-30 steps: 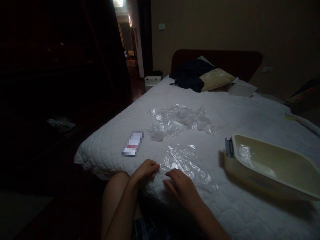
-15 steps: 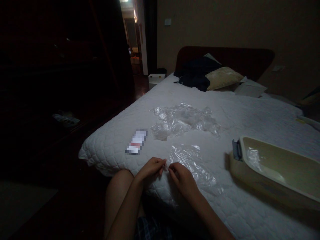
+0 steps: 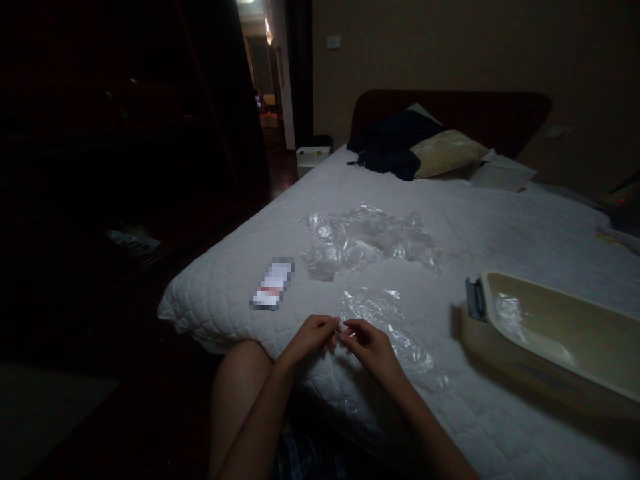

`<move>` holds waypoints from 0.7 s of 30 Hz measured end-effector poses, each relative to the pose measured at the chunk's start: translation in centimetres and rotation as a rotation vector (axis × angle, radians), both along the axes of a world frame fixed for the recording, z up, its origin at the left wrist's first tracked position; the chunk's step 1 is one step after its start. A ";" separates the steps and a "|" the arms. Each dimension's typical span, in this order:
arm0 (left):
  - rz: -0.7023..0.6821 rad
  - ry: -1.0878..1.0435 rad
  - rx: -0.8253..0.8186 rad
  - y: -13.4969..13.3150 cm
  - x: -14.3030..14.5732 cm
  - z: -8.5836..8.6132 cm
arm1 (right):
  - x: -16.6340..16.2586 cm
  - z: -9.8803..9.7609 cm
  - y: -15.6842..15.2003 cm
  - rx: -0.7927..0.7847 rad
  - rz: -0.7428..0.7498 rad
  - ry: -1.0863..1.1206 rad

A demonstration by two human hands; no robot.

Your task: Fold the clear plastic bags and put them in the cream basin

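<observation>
On white quilted bedding (image 3: 220, 287), shiny crumpled plastic (image 3: 391, 312).

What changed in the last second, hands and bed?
The right hand moved forward and the left hand slightly right, so their fingertips now meet or nearly meet by the near plastic sheet. Any grip is too small to tell. The far plastic, pixelated rectangle and tub stayed put; the camera view shifted slightly.
</observation>
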State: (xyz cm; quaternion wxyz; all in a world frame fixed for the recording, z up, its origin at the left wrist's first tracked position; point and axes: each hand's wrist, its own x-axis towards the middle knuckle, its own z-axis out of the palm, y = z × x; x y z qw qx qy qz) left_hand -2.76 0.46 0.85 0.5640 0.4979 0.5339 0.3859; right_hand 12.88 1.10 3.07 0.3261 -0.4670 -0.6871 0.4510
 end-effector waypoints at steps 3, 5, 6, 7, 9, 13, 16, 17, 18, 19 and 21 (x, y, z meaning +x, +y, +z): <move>-0.003 -0.005 -0.012 -0.1 0.0 0.0 | -0.2 -0.3 0.1 0.037 0.003 -0.002; 0.002 -0.016 -0.025 -0.1 0.1 0.0 | -0.1 -0.4 0.1 0.061 -0.003 0.002; 0.009 -0.025 -0.028 -0.1 0.2 0.0 | 0.0 -0.3 0.2 0.067 -0.011 0.005; 0.022 -0.036 -0.023 -0.1 0.2 0.1 | 0.1 -0.3 0.3 0.071 -0.024 0.008; 0.075 -0.053 0.012 0.0 0.4 0.1 | 0.5 -0.1 0.6 0.070 -0.065 0.011; 0.218 0.045 0.125 0.2 0.5 0.2 | 1.6 -0.1 1.5 0.048 -0.168 0.010; 0.262 0.215 0.252 0.3 0.6 0.1 | 2.2 -0.5 2.1 0.048 -0.229 0.017; 0.263 0.267 0.308 0.3 0.7 0.2 | 2.4 -0.7 2.2 0.049 -0.248 0.017; 0.263 0.312 0.368 0.2 0.8 0.2 | 2.5 -0.8 2.3 0.047 -0.266 0.014; 0.259 0.351 0.426 0.1 0.9 0.2 | 2.6 -0.9 2.3 0.045 -0.282 0.006; 0.228 0.426 0.529 -0.1 1.3 0.3 | 2.8 -1.1 2.3 0.043 -0.304 -0.022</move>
